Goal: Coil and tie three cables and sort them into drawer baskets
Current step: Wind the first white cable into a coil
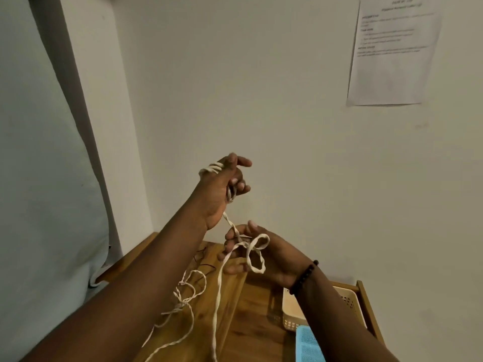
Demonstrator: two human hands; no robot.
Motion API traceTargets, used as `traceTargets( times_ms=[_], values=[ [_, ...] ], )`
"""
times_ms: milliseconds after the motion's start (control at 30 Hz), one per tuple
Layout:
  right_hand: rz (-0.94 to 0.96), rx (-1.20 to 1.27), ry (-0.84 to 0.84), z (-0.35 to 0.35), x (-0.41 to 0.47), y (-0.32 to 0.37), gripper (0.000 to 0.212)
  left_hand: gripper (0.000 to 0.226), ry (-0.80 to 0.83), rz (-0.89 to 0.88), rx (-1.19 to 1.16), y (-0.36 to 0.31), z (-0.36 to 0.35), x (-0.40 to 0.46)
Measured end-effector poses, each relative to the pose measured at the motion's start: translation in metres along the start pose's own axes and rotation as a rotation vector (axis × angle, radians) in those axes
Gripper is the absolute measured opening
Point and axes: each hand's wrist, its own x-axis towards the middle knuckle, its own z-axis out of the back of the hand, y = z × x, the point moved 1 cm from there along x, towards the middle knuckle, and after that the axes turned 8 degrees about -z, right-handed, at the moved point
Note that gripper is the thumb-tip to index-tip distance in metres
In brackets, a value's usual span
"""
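Note:
My left hand (223, 186) is raised in front of the wall, with several turns of a white cable (218, 288) wound around its fingers. The cable runs down from that hand to my right hand (251, 253), which pinches it and has a loop of it lying over the fingers. From there the cable hangs to the wooden tabletop (248, 325). A tangle of white cable (187, 293) lies on the wood under my left forearm. A thin dark cable (206, 267) lies behind it.
A beige plastic basket (292, 312) stands at the right of the tabletop, partly hidden by my right arm. A blue basket (308, 346) shows at the bottom edge. A printed sheet (392, 50) hangs on the wall. A pale curtain (44, 178) fills the left.

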Motion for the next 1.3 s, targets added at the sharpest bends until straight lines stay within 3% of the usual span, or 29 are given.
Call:
traceTargets(
  times_ms=[100, 200, 400, 500, 600, 733, 867, 933, 1033, 1100, 1167, 1233, 1267, 1300],
  values=[
    [-0.076, 0.053, 0.147, 0.008, -0.009, 0.007, 0.071, 0.031, -0.02, -0.06, 0.365, 0.019, 0.015, -0.003],
    [-0.055, 0.006, 0.109, 0.006, -0.016, 0.018, 0.066, 0.024, 0.055, -0.081, 0.552, 0.03, 0.019, -0.004],
    [0.318, -0.209, -0.292, -0.007, -0.004, 0.027, 0.052, 0.023, 0.005, -0.18, 0.517, 0.03, 0.015, -0.003],
    [0.319, -0.185, -0.327, -0.02, 0.011, 0.019, 0.053, 0.022, -0.085, -0.186, 0.416, 0.034, 0.005, -0.007],
    [0.251, -0.404, -0.434, -0.026, 0.015, 0.019, 0.062, 0.023, -0.094, -0.138, 0.366, 0.034, 0.008, -0.005],
    [0.155, -0.482, -0.547, -0.022, 0.011, 0.024, 0.039, 0.024, 0.031, -0.181, 0.609, 0.042, 0.029, 0.002],
    [0.34, -0.766, -0.733, -0.02, -0.018, 0.052, 0.012, 0.023, 0.143, -0.122, 0.93, 0.057, 0.074, -0.002],
    [0.452, -0.7, -0.882, -0.008, -0.046, 0.075, 0.016, 0.037, 0.211, -0.127, 1.169, 0.063, 0.105, -0.014],
    [0.59, -0.706, -1.2, 0.023, -0.077, 0.103, 0.034, 0.049, 0.18, -0.176, 1.365, 0.073, 0.137, -0.025],
    [0.461, -1.007, -1.471, 0.051, -0.072, 0.102, 0.036, 0.024, 0.174, -0.267, 1.517, 0.082, 0.136, -0.02],
    [0.096, -1.259, -1.622, 0.079, -0.056, 0.086, 0.031, 0.005, 0.099, -0.349, 1.567, 0.085, 0.115, -0.01],
    [-0.316, -1.36, -1.608, 0.092, -0.038, 0.061, 0.02, 0.01, 0.017, -0.332, 1.476, 0.079, 0.087, -0.001],
    [-0.425, -1.37, -1.591, 0.09, -0.03, 0.05, 0.02, 0.014, 0.022, -0.345, 1.447, 0.078, 0.075, 0.002],
    [-0.4, -1.362, -1.592, 0.086, -0.021, 0.042, 0.025, 0.016, 0.042, -0.364, 1.448, 0.077, 0.062, 0.004]
  ],
)
